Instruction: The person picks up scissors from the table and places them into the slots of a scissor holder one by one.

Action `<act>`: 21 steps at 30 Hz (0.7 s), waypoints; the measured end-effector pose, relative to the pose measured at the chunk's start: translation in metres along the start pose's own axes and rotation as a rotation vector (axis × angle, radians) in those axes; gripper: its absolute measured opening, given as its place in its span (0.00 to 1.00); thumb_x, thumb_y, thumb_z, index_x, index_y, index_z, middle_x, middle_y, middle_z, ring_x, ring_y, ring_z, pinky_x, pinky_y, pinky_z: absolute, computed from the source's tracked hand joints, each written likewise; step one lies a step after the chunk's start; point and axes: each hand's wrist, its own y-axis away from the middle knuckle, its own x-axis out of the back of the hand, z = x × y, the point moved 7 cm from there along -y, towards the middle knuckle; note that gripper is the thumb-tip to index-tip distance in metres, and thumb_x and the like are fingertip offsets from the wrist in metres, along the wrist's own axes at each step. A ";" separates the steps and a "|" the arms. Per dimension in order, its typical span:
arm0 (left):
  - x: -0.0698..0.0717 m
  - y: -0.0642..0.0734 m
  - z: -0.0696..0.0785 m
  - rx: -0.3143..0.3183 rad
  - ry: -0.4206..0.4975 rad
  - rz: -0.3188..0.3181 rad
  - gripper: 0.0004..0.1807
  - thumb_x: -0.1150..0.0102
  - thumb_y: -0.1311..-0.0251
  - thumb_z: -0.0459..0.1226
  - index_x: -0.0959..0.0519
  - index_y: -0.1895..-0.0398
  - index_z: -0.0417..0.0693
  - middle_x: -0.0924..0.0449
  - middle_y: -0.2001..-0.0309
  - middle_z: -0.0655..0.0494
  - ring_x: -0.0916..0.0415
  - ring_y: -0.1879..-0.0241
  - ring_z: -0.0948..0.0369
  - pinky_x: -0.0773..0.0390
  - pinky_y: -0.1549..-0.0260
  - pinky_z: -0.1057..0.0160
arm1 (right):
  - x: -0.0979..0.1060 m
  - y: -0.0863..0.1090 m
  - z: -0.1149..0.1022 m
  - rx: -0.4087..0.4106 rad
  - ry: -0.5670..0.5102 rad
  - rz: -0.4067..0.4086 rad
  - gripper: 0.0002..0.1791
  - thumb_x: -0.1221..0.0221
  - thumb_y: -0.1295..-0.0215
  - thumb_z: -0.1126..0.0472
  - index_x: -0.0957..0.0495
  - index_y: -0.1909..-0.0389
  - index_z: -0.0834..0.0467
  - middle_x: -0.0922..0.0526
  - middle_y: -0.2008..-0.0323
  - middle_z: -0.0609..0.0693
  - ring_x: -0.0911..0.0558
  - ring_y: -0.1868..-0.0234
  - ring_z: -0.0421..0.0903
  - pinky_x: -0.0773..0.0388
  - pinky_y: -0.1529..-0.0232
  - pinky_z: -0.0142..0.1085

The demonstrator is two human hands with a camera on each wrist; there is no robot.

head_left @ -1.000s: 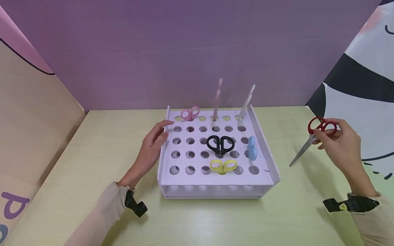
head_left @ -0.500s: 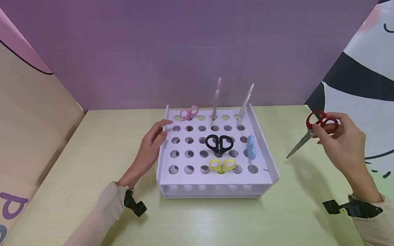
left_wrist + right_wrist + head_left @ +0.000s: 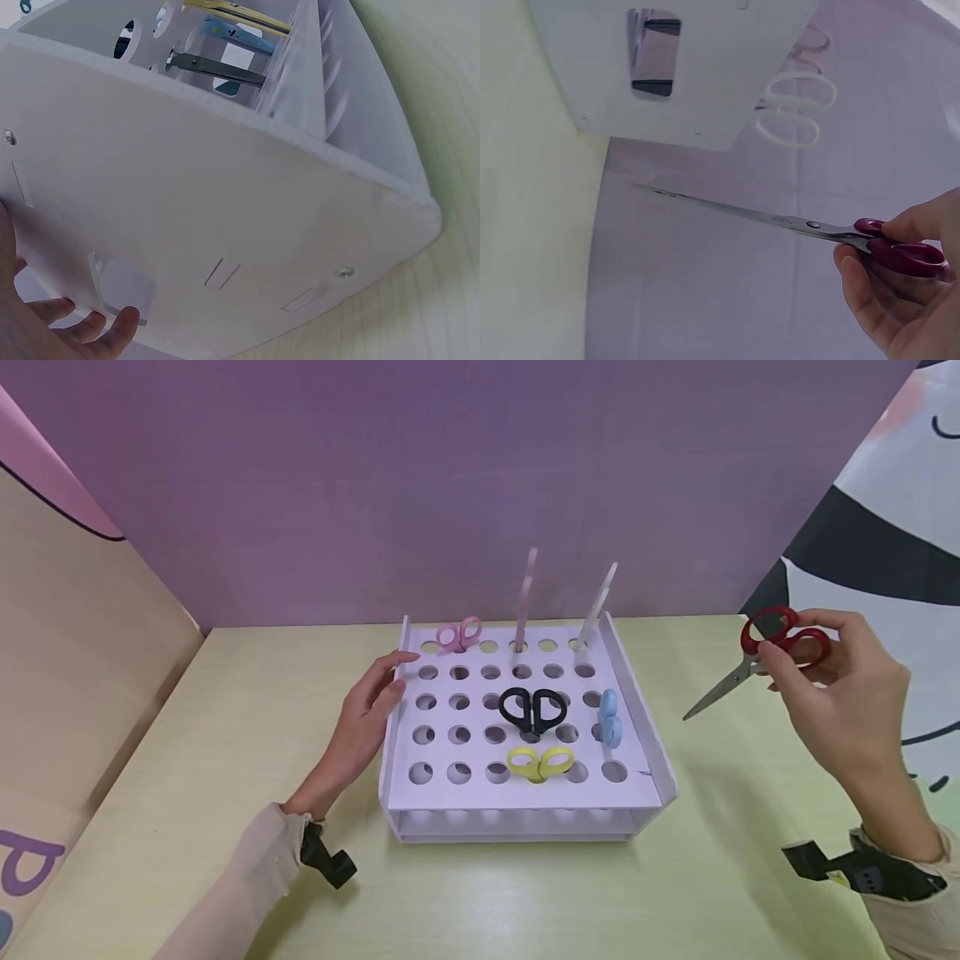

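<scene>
A pair of red-handled scissors [image 3: 726, 687] is in my right hand [image 3: 862, 702], thumb and fingers pinching it round the handle loops. Its closed blades point down and left, above the table; the right wrist view shows the scissors' blades [image 3: 765, 218] below the rack's side. My left hand [image 3: 362, 714] rests on the left side of a white rack [image 3: 442, 795] with rows of round holes. In the left wrist view its fingertips [image 3: 126, 322] touch the outer panel by a cutout. Black scissors [image 3: 528, 717], yellow scissors [image 3: 535, 770] and light-blue scissors [image 3: 612, 732] stand handles-up in the rack.
Along the rack's back row stand small pink scissors [image 3: 461, 644], taller pale-pink scissors [image 3: 522, 606] and white scissors [image 3: 595, 615]. The rack's raised side walls [image 3: 641, 718] flank the holes. A purple backdrop [image 3: 480, 485] rises behind the pale wooden table [image 3: 285, 693].
My right hand has lifted the red scissors higher, their tip shifting up and left. The left hand keeps its place on the rack. The view has shifted slightly.
</scene>
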 end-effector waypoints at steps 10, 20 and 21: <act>0.000 0.000 -0.002 -0.004 0.000 -0.004 0.19 0.57 0.24 0.41 0.30 0.33 0.58 0.30 0.34 0.53 0.26 0.43 0.54 0.22 0.46 0.54 | 0.004 -0.006 -0.034 0.060 -0.065 0.058 0.25 0.36 0.42 0.73 0.25 0.41 0.64 0.21 0.58 0.29 0.23 0.73 0.22 0.28 0.62 0.14; 0.000 0.000 -0.001 -0.008 -0.007 0.001 0.19 0.58 0.24 0.41 0.30 0.33 0.57 0.31 0.34 0.52 0.26 0.42 0.53 0.22 0.45 0.53 | 0.005 -0.011 -0.064 0.126 -0.116 0.084 0.27 0.36 0.42 0.74 0.27 0.40 0.64 0.21 0.50 0.37 0.19 0.66 0.26 0.26 0.60 0.16; 0.000 0.000 -0.001 -0.008 -0.004 0.000 0.19 0.58 0.24 0.41 0.29 0.33 0.57 0.30 0.34 0.51 0.26 0.43 0.53 0.22 0.46 0.53 | 0.005 -0.011 -0.067 0.128 -0.114 0.083 0.27 0.36 0.42 0.74 0.27 0.40 0.64 0.21 0.49 0.37 0.19 0.65 0.26 0.26 0.60 0.16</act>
